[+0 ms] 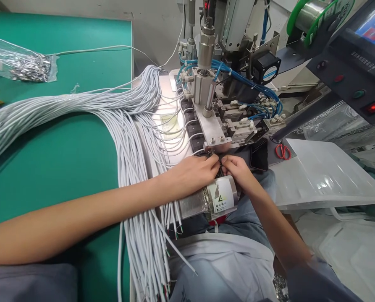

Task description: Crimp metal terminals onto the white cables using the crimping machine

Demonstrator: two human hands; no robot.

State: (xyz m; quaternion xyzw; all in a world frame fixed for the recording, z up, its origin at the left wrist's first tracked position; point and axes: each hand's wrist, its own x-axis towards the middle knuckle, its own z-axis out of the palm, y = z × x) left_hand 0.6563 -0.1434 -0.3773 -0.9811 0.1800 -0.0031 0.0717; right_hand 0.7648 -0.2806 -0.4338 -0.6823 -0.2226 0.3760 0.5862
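At the front end of the machine (211, 126), my left hand (206, 167) and my right hand (236, 167) meet with fingertips almost touching. Both are closed in a pinch; whatever lies between the fingers is too small and covered to name. Several white cables (177, 142) run from the left into dark clamp blocks (195, 130) along the machine's side, one ending close by my left hand. Under my left forearm spreads a thick bundle of white cables (127, 159), with cut ends hanging toward my lap. Just below my hands sits a metal cylinder with a white label (221, 195).
A green mat (64, 167) covers the table at left, with a clear bag of small metal parts (30, 67) on it. Red scissors (282, 152) and a dark phone-like slab (259, 154) lie at right. A solder wire spool (311, 16) and control panel (354, 71) overhang the right.
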